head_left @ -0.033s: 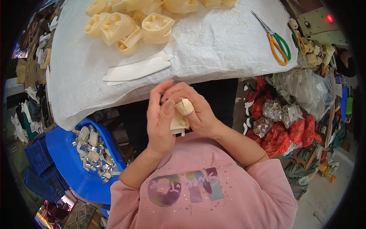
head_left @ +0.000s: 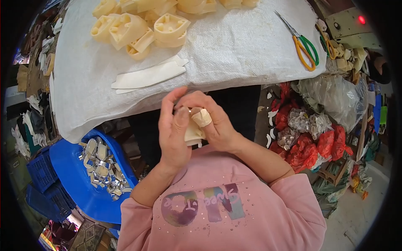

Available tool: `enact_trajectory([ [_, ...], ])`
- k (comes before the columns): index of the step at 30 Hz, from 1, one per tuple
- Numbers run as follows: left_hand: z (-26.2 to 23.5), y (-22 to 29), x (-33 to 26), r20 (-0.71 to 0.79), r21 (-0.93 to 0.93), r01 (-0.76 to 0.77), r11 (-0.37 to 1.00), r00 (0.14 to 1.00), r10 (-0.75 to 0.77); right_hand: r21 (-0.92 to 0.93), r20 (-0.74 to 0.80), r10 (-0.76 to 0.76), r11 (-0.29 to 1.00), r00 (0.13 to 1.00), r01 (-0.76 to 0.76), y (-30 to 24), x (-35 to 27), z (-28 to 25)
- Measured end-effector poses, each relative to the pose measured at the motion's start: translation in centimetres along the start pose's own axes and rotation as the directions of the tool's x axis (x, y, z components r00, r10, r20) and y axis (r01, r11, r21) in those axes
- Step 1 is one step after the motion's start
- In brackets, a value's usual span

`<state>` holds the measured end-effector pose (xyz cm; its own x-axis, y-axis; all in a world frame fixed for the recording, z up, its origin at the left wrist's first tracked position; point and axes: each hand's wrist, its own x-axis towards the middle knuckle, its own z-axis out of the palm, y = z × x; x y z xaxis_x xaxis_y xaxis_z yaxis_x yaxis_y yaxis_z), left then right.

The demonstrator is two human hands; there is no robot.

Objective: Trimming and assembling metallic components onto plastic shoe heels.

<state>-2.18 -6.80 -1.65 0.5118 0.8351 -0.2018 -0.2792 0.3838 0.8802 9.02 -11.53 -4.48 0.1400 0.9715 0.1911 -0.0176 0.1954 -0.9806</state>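
In front of my pink shirt, both hands are raised just off the table's near edge, around a cream shoe heel (head_left: pixel 194 134). My left hand (head_left: pixel 171 129) presses its thumb along the heel's left side, with its fingers bent over the far side. My right hand (head_left: pixel 217 121) grips the heel from the right, and pale tape (head_left: pixel 202 118) wraps its thumb. Fingers hide much of the heel; a small white end sticks out below. Beyond my hands, white curved strips (head_left: pixel 150 76) lie on the cloth. More cream hollow heels (head_left: pixel 171 28) are piled at the far left.
White woven cloth (head_left: pixel 234 54) covers the table. Scissors (head_left: pixel 303 48) with orange and green handles lie at its right. A blue tub (head_left: pixel 73 180) of silvery heels (head_left: pixel 102 163) stands at lower left. Red plastic bags (head_left: pixel 303 152) and clear bags (head_left: pixel 335 96) crowd the right.
My left hand and the heel have shifted very slightly left, its fingers blurred by motion. The whole view has also slid a few pixels; the things on the table lie as before.
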Motion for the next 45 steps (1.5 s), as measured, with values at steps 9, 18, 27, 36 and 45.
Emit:
enact_trajectory([
  [9,-0.2,0.9,0.6,-0.124,-0.148,0.001,0.989,0.992,-0.020,-0.137,-0.006,-0.099,0.986,0.995,0.097,0.1,-0.1,1.2],
  [18,0.1,0.0,-0.1,-0.031,-0.253,-0.054,0.966,0.998,0.048,-0.033,-0.067,-0.154,0.988,0.986,0.152,-0.6,0.0,1.0],
  [27,-0.7,0.2,-0.5,0.131,-0.284,0.101,0.953,0.989,-0.065,0.316,-0.050,0.285,0.914,0.957,-0.256,-1.1,-0.3,0.1],
  [36,-0.8,-0.6,-0.4,0.042,-0.058,-0.025,0.998,0.999,0.028,0.000,-0.090,0.097,0.995,0.991,-0.097,-1.1,0.0,0.3],
  [45,-1.8,-0.2,0.2,0.214,-0.570,0.241,0.786,0.967,-0.141,0.223,0.030,0.335,0.916,0.942,-0.334,-1.2,0.2,-0.7],
])
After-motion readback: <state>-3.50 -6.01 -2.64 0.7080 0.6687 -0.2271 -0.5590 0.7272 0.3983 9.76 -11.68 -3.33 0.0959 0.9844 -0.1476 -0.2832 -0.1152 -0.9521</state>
